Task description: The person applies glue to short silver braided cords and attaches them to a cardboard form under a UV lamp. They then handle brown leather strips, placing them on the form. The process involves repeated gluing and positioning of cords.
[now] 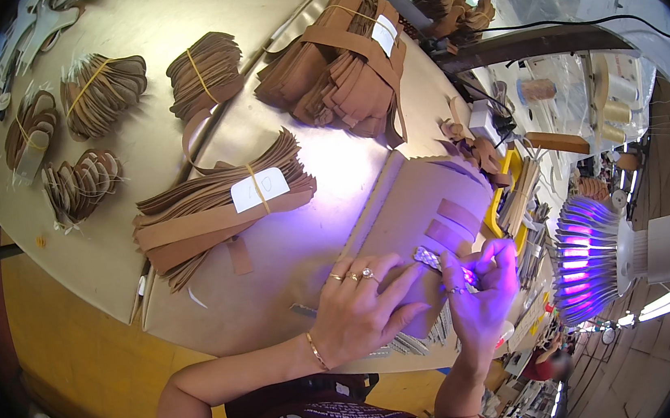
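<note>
"Worktable (235, 309), pale and smooth, seamed across; head view. Entries?"

"Banded bundle of cut brown strips (214, 226), one, with white tag (256, 191); further banded bundles beyond. Brown panel (389, 215), one, near the right end; two short brown pieces (458, 214) lying flat on it. Finned lamp (589, 260), one, far right, glowing violet."

"Item in hand?"

"Patterned strip (427, 258), one, small, pale, shiny. Location: over the panel's near part, between the two hands. Long axis: slanting, far-left to near-right."

"Hands?"

"Right hand (482, 287): the nearer, in contact; thumb and forefinger pinched together on the strip's right end, which the fingers partly hide. Left hand (365, 300): palm down at the panel, fingers loosely apart. From its forefinger tip, the strip lies just to the right and slightly beyond; whether they touch, cannot tell."

"Containers?"

"Yellow tray (515, 165), one, right of the panel. Contents: long thin slats (518, 199), laid lengthwise; material unclear."
</note>
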A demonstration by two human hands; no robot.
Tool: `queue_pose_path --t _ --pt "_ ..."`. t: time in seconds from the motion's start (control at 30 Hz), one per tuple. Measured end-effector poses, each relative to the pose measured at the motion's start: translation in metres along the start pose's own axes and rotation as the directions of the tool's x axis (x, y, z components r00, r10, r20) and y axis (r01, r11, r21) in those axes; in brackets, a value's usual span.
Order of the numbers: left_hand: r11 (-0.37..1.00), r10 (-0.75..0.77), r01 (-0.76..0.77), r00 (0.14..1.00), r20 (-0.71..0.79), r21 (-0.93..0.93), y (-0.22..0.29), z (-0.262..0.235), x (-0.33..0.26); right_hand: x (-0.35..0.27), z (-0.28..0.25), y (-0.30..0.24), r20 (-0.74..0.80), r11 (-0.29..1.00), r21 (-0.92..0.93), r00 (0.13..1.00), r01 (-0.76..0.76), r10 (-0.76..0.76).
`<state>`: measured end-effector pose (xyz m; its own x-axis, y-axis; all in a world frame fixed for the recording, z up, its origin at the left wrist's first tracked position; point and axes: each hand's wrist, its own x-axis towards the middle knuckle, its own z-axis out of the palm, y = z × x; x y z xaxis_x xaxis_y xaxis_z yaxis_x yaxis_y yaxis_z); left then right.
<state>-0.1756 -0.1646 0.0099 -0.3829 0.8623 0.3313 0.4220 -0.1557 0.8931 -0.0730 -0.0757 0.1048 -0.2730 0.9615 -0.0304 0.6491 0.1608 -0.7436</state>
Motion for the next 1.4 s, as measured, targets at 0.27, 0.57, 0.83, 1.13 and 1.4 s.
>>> queue_pose_path --t 0.27,0.57,0.83,1.13,1.4 --pt "1.0 0.0 0.0 1.0 0.012 0.01 0.0 0.0 0.0 0.003 -0.001 -0.001 0.021 0.999 0.001 0.999 -0.035 0.035" --pt "1.0 -0.005 0.005 1.0 0.012 -0.001 -0.001 0.0 0.0 0.004 0.001 -0.001 0.018 0.997 0.06 0.999 -0.042 0.041" --pt "1.0 -0.018 0.017 0.999 0.043 0.007 -0.001 -0.002 -0.001 0.007 0.0 -0.003 0.004 0.968 0.212 0.99 -0.138 0.14" --pt "1.0 -0.01 0.011 1.0 0.027 -0.011 -0.002 0.0 -0.001 0.001 0.003 0.002 -0.02 0.998 0.035 0.999 -0.047 0.048" --pt "1.0 -0.014 0.015 0.999 0.051 -0.013 -0.001 -0.002 -0.001 -0.001 0.006 0.008 -0.077 0.999 -0.009 0.996 0.035 -0.035"
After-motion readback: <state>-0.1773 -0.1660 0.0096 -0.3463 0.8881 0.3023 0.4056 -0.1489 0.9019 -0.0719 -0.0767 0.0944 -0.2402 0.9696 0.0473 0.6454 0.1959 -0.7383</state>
